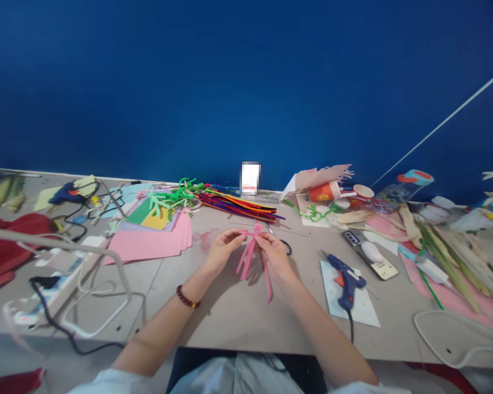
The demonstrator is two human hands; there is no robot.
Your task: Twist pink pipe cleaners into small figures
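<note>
Both of my hands are together above the middle of the table, closed on a bundle of pink pipe cleaners (247,261). Its fuzzy strands hang down between the hands, and one long strand dangles below the right one. My left hand (224,250) pinches a strand at the bundle's upper left. The fingers of my right hand (275,257) grip the bundle near its top, where a pink tuft sticks up. Partly hidden behind my right hand lies a tool with a black loop handle (287,247), which looks like scissors.
Multicoloured pipe cleaners (238,208) lie behind my hands. Pink paper sheets (148,243) and a white power strip (61,284) with tangled cords are on the left. On the right are a blue glue gun (345,279), a phone (384,269) and orange paper cups (324,191).
</note>
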